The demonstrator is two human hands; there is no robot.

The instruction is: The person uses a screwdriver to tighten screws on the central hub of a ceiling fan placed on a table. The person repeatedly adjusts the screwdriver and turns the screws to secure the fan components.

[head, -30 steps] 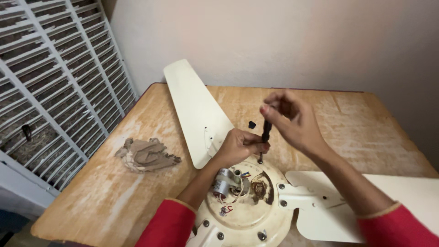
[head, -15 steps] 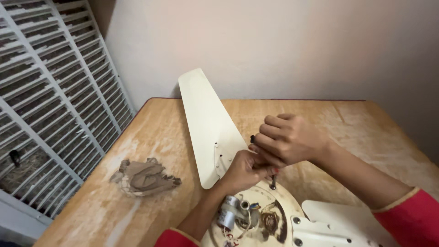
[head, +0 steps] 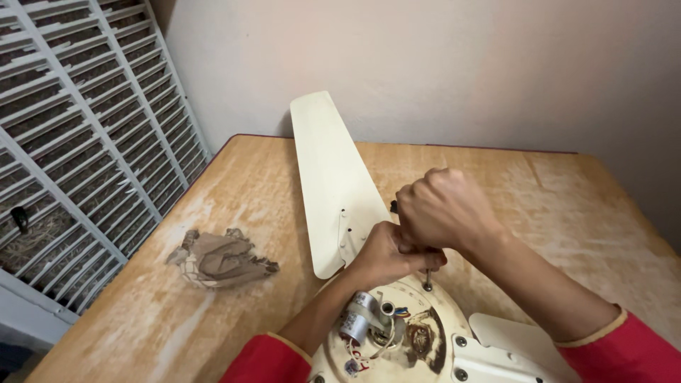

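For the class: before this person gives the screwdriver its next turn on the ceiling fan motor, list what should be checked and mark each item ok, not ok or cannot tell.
1. Screwdriver tip seated on the motor housing rim: cannot tell; the tip meets the rim, but the screw head is too small to see.
2. Right hand gripping the handle: ok, fist closed over it.
3. Left hand steadying the shaft: ok, wrapped just below the right hand.
4. Fan resting flat on the wooden table: ok.
5. Capacitor and wires clear of the tip: ok, they sit apart near the centre.
6. Crumpled paper out of the way: ok, well off to the left.
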